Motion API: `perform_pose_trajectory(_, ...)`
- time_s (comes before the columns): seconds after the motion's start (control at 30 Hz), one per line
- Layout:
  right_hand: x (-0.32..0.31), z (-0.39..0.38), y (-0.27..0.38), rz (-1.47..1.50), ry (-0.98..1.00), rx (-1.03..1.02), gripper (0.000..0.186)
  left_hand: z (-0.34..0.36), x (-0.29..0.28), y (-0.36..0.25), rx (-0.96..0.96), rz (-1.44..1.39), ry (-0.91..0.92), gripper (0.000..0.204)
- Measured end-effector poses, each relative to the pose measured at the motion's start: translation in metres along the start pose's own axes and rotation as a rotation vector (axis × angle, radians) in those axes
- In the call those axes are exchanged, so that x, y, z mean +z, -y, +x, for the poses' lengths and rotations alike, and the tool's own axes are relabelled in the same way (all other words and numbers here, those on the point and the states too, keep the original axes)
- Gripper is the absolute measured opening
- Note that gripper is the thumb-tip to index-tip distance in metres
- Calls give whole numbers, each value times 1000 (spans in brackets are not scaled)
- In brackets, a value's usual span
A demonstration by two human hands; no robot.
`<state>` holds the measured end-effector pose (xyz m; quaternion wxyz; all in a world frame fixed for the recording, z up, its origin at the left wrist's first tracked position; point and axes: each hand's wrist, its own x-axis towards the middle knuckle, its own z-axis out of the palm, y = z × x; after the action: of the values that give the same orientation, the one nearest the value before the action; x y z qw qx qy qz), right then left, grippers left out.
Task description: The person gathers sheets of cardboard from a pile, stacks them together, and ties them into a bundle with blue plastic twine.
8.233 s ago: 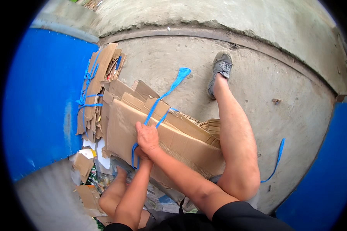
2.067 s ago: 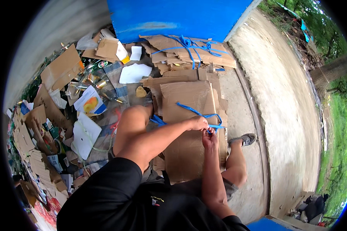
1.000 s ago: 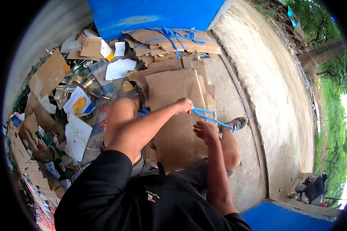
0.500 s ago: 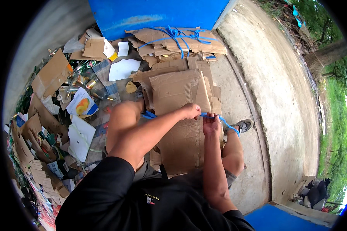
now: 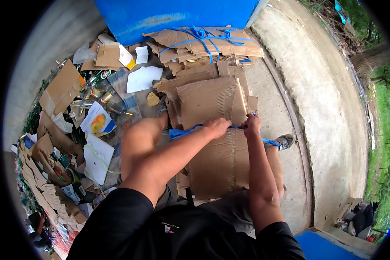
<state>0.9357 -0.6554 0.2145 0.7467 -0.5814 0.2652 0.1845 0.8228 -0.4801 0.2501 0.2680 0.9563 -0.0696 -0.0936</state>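
A stack of flattened brown cardboard (image 5: 210,167) lies between my legs, with a blue strap (image 5: 177,133) running crosswise over it. My left hand (image 5: 217,126) is closed on the strap above the middle of the stack, knuckles up. My right hand (image 5: 251,123) pinches the same strap at the stack's right edge. Part of the strap trails down past that edge toward my right shoe (image 5: 286,142). Beyond the stack is another cardboard bundle (image 5: 225,45), tied with knotted blue straps.
Left of me lie scrap cardboard (image 5: 60,86), paper and bottles (image 5: 108,96). A blue panel (image 5: 169,13) stands behind the bundles. To the right, a concrete ledge (image 5: 325,108) borders greenery and a tree trunk (image 5: 364,60). Another person (image 5: 39,234) is partly visible at lower left.
Since half a second ago my right hand has moved right and slightly up, with the strap stretched between my hands. Earlier, the view faced another way and my hands were closer together.
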Motion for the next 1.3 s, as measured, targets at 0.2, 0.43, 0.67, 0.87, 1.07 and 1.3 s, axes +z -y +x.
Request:
perform_pose_trajectory(0.2,-35,49,-37,51,-163,22,13,-51,54,39,-216,-168,102,30)
perform_pose_trajectory(0.43,-75,113,-11,99,-290,56,13,-10,8,16,-145,-184,-46,24)
perform_pose_trajectory(0.67,-104,113,-7,186,-231,98,15,-12,50,20,-178,-382,-107,27)
perform_pose_trajectory(0.87,-136,138,-18,364,-329,142,23,-17,99,54,-178,-497,-61,28)
perform_pose_trajectory(1.07,-107,115,-6,381,-205,206,24,-16,83,61,-195,-535,-35,30)
perform_pose_trajectory(1.3,-107,72,-20,282,-259,112,24,-54,67,32,-109,-532,-82,29)
